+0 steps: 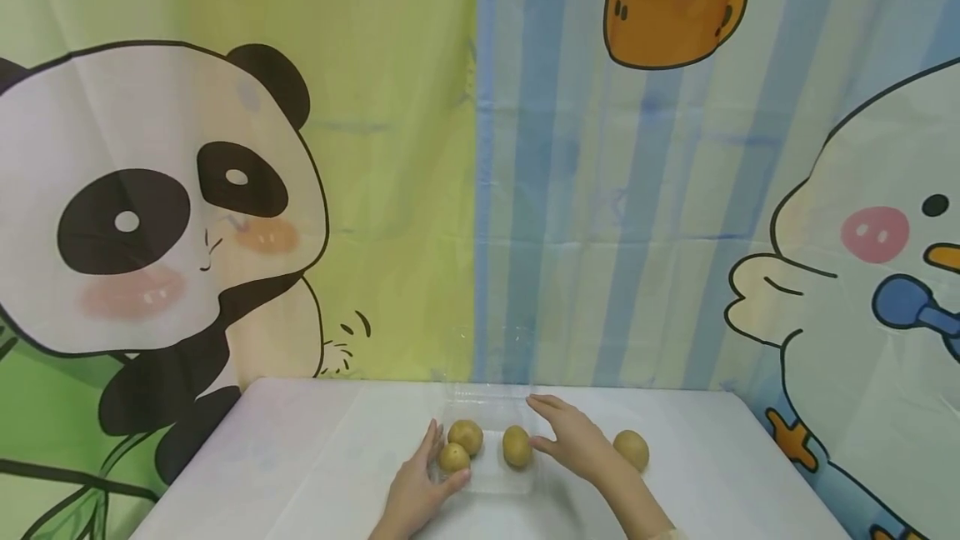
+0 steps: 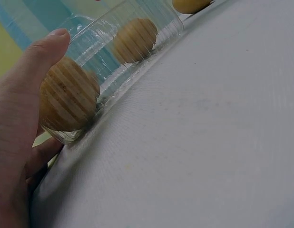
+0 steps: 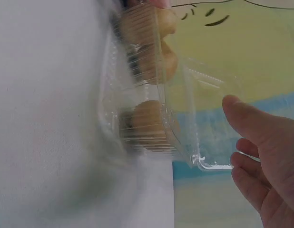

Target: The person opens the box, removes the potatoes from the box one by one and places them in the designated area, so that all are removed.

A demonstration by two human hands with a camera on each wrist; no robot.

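A clear plastic clamshell container (image 1: pixel 495 482) sits on the table with its lid (image 3: pixel 211 128) raised at the back. Inside are three potatoes: two, a rear one (image 1: pixel 466 437) and a front one (image 1: pixel 453 458), lie at the left, and a third potato (image 1: pixel 517 447) at the right. My left hand (image 1: pixel 420 483) grips the container's left end, thumb at the near side and fingers around the outer wall. Beside the right end, my right hand (image 1: pixel 576 442) holds nothing, its fingers extended near the raised lid. A loose potato (image 1: pixel 632 450) lies on the table just beyond my right wrist.
The white table (image 1: pixel 330 448) runs back to a hanging curtain (image 1: pixel 397 190) printed with cartoon animals. That curtain stands close behind the upright lid.
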